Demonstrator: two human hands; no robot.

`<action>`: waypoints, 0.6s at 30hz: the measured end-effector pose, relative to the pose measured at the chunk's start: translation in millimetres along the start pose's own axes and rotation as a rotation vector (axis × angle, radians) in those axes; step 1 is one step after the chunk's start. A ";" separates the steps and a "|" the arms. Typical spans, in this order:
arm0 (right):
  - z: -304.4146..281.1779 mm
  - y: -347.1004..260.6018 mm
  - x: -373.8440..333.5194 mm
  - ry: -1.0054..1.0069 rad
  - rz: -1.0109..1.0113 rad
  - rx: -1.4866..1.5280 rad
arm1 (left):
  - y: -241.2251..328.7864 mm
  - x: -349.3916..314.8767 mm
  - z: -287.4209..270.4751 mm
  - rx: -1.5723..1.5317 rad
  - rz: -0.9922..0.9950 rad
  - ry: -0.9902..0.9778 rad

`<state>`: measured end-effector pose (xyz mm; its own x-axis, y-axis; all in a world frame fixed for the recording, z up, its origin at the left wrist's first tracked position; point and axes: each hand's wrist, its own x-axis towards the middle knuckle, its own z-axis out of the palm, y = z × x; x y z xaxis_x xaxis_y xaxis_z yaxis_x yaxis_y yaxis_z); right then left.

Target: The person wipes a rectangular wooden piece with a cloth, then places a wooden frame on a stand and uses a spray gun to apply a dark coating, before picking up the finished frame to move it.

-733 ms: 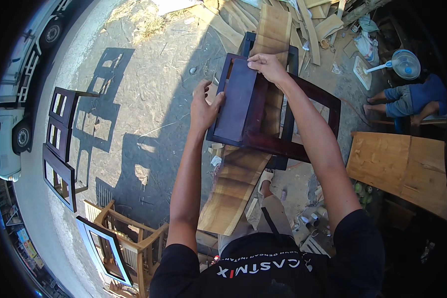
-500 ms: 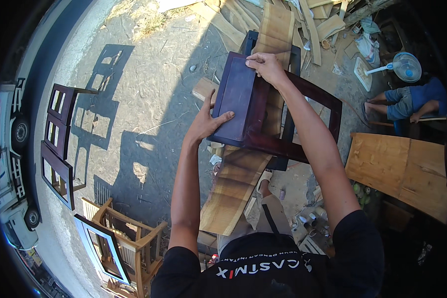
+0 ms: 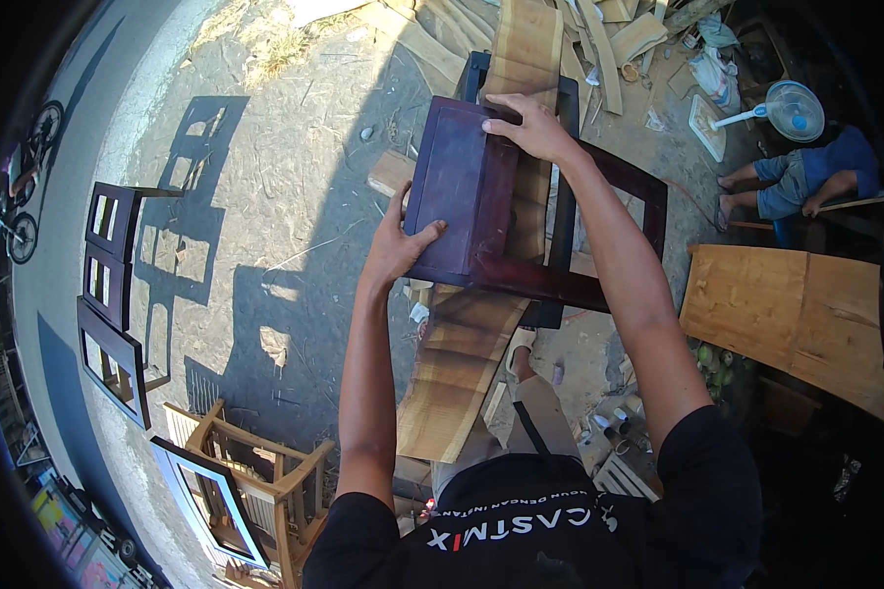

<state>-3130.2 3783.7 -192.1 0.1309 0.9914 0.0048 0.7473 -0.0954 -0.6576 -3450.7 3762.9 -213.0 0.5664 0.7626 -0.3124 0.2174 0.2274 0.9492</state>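
A dark reddish-brown wooden furniture piece (image 3: 452,187), with a flat panel and an open frame reaching right, lies across a long light-and-dark wood plank (image 3: 467,368). My left hand (image 3: 399,239) grips the panel's near left edge, thumb on top and fingers partly hidden over the side. At the panel's far right edge is my right hand (image 3: 532,130), its thumb and index finger stretched apart; its other fingers are partly hidden. Nothing shows between them. Under the piece, another dark frame (image 3: 567,103) shows past the plank.
Dark open frames (image 3: 108,280) stand on the left, near a wooden chair (image 3: 290,481) and a pale-glinting frame (image 3: 211,496). Scrap boards (image 3: 599,59) lie at the back. On the right are a standing fan (image 3: 794,110), a seated person (image 3: 825,177) and a wooden tabletop (image 3: 786,319).
My right thumb and index finger have spread from a pinch at the panel's edge. The left hand keeps its hold. The whole view has shifted slightly; a motorbike replaces the truck on the road.
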 end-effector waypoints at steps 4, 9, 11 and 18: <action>-1.8 11.2 6.4 -0.155 0.033 0.050 | 16.6 12.4 16.7 0.353 0.029 0.152; -2.8 9.0 11.0 -0.178 0.041 0.132 | 17.0 19.0 26.0 0.502 0.059 0.216; 0.5 10.3 9.4 -0.145 0.034 0.116 | 15.4 21.8 23.6 0.475 0.059 0.194; -6.3 18.2 22.6 -0.222 -0.013 0.069 | 26.7 22.5 28.5 0.641 0.009 0.212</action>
<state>-3109.6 3803.8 -199.2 -0.0311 0.9886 -0.1472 0.7010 -0.0835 -0.7083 -3409.5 3768.9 -195.7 0.4166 0.8800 -0.2280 0.6792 -0.1346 0.7215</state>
